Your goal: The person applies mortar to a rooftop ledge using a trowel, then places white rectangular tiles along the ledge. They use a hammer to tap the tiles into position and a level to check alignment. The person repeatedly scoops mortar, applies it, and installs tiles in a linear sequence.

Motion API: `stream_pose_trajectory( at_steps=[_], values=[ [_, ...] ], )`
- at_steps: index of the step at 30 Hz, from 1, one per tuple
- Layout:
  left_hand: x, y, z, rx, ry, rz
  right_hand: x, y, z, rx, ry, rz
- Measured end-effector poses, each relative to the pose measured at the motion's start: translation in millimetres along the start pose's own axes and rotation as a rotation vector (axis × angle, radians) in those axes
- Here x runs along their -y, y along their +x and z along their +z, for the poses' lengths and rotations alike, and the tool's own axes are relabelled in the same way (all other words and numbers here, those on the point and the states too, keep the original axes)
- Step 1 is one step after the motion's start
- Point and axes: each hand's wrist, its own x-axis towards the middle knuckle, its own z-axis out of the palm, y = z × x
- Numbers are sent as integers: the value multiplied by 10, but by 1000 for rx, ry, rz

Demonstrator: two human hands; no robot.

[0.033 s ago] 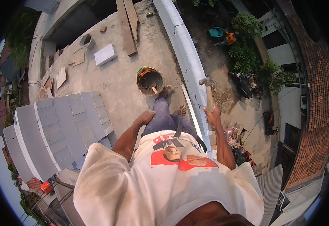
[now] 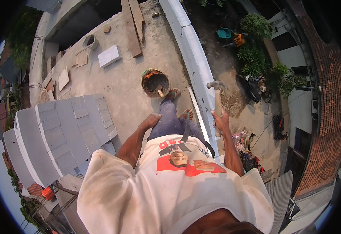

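My right hand [image 2: 220, 121] grips the pale handle of a hammer [image 2: 217, 101], its metal head upright beside the top of a grey block wall [image 2: 190, 43]. My left hand [image 2: 151, 120] rests against my left thigh with fingers curled; whether they hold anything is hidden. Near my sandalled feet stands a bucket [image 2: 146, 84] with dark, crusted insides and a wooden-handled tool [image 2: 160, 93] in it.
Stacked pale blocks [image 2: 53, 132] stand left. A loose block [image 2: 108, 56], planks [image 2: 130, 27] and a grey container [image 2: 90, 42] lie ahead on the concrete. Beyond the wall is a drop to ground with plants, where a person [image 2: 237, 39] in orange is beside a teal tub [image 2: 224, 33].
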Motion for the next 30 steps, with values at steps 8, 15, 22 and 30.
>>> stream_pose_trajectory(
  at_steps=[8,15,22,30],
  values=[
    [-415,188,-78,-137,23,127,92,-261,-103,-34,109,105],
    [-623,828,-379,-44,188,82,197,-258,-91,-108,109,193],
    [-1213,1320,-1084,-24,161,150,429,-83,324,-176,103,245],
    [-1813,2041,-1851,36,293,235,681,113,736,-172,-290,-12]
  ],
)
